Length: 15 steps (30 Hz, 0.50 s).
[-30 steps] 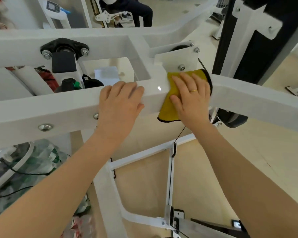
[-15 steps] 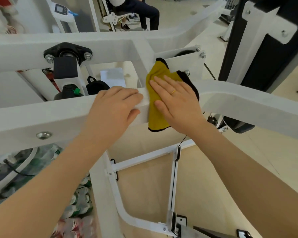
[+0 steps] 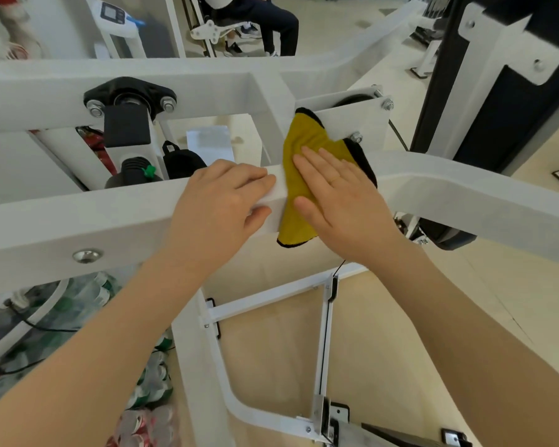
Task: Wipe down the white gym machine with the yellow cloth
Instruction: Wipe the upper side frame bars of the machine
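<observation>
Mid-wipe, the right hand [image 3: 342, 204] presses flat fingers on the yellow cloth [image 3: 299, 175] draped over the white gym machine [image 3: 110, 217], the left hand [image 3: 220, 204] gripping the beam; unpinched, the cloth could slip off or snag on the pulley bolt [image 3: 355, 137]

— Room left of the hands?
— The beam [image 3: 78, 217] runs bare past a bolt [image 3: 87, 255].
— Ahead?
— An open gap, then a black bearing [image 3: 129, 93]; a bracket [image 3: 352, 119] blocks the right.
</observation>
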Tool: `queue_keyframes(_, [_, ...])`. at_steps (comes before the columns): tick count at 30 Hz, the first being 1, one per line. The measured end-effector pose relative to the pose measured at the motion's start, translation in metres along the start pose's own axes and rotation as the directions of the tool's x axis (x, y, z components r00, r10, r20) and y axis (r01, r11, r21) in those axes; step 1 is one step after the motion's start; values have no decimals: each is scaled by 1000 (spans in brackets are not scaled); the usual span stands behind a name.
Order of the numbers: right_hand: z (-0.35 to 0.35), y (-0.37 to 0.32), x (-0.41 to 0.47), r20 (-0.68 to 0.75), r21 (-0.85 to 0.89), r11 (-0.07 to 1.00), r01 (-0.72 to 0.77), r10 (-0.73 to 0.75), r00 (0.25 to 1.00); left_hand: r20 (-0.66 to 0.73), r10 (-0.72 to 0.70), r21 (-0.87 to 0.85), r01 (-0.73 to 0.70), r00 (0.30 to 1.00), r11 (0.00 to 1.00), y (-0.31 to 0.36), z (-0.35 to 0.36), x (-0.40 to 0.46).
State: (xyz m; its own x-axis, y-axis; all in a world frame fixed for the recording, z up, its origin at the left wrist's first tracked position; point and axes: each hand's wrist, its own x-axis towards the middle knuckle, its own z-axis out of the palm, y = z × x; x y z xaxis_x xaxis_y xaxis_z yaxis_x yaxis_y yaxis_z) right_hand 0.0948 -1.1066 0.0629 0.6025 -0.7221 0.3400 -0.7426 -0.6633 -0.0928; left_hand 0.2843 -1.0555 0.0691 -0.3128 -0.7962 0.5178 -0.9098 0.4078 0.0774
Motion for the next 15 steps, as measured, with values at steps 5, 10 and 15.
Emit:
queue_keyframes(5, [14, -2, 37, -136, -13, 1000, 21, -23, 990, -3, 7, 1, -7, 1000, 1000, 1, -1, 0])
queue_keyframes(10, [69, 6, -28, -422, -194, 980, -38, -48, 906, -16, 16, 33, -15, 1000, 999, 2, -2, -1])
queue_keyframes(15, [64, 16, -34, -426, -102, 972, -211, 149, 892, -13, 35, 22, -34, 999, 999, 0, 0, -2])
